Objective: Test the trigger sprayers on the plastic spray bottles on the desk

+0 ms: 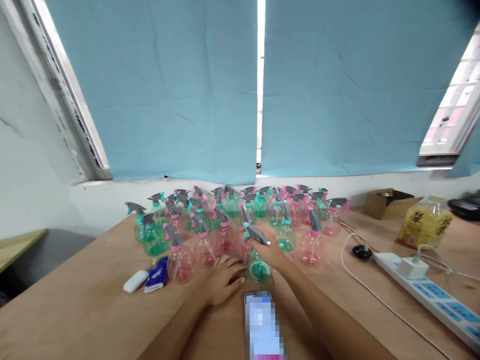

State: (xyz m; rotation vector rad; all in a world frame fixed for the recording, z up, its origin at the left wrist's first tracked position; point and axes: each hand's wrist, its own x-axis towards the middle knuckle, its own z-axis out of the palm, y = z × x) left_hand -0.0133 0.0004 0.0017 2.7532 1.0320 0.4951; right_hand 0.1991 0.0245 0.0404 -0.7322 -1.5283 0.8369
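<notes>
Bare hands (221, 285); bare forearms (180, 322)

Phone screen (261, 325) pixelated, lower end cut off; power strip (431, 292) cropped; rear bottles (232, 206) part-hidden.

Over twenty spray bottles (259, 271), one phone (261, 325), one power strip (423, 289), one box (383, 209)

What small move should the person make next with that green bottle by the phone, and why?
Probably bring the left hand in to steady the bottle's round body. The right hand seems to have its grip only near the top, the left lies open close beside it, and the phone sits just in front.
</notes>
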